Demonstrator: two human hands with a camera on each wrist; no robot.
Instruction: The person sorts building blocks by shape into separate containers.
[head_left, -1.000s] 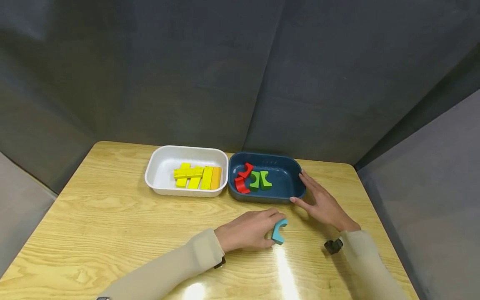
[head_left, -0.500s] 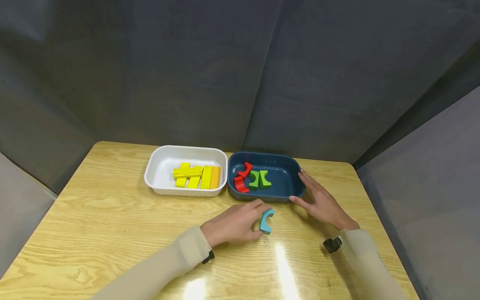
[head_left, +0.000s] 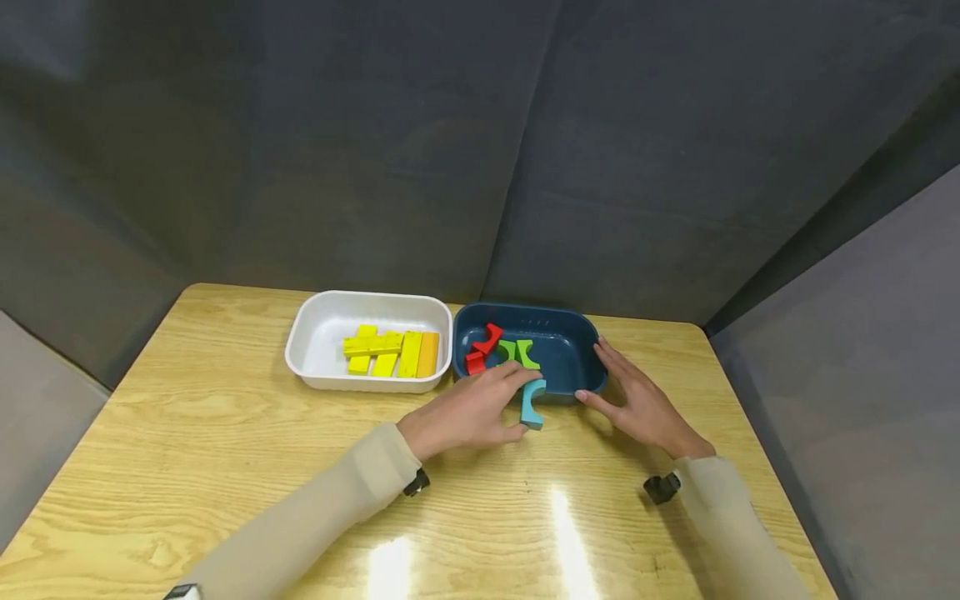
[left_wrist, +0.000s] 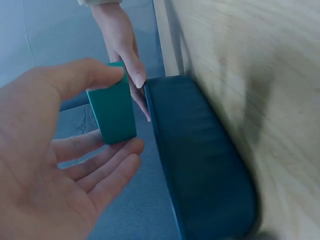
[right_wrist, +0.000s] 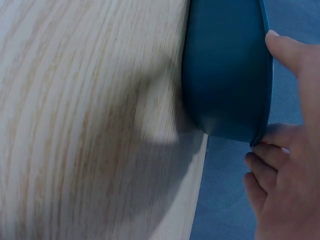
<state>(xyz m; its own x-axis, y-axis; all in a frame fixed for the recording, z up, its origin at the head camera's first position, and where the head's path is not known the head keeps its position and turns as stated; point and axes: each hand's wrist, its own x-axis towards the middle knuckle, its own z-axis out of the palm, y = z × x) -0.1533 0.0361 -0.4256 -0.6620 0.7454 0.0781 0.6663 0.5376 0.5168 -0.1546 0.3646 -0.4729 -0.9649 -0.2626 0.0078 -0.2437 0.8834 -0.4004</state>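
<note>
My left hand (head_left: pixel 468 410) pinches a light blue arch-shaped block (head_left: pixel 528 410) between thumb and fingers, above the table by the front rim of the dark blue bin (head_left: pixel 566 358). In the left wrist view the block (left_wrist: pixel 114 107) looks teal, with the thumb on one end and fingertips on the other. My right hand (head_left: pixel 647 410) holds the bin's right front corner; its thumb is on the front rim, its fingers at the right end. Inside the bin lie red arch blocks (head_left: pixel 488 339) and green arch blocks (head_left: pixel 524 353), partly hidden by the left hand.
A white bin (head_left: pixel 318 350) stands against the left end of the dark blue one and holds several yellow bar blocks (head_left: pixel 409 354) and an orange one (head_left: pixel 427 354). Both bins stand near the back edge of the wooden table (head_left: pixel 262 450), before a dark grey curtain (head_left: pixel 375 167).
My left hand has carried the light blue block left, then forward toward the bin, now covering part of the blocks inside. The right hand stays at the bin's corner.
</note>
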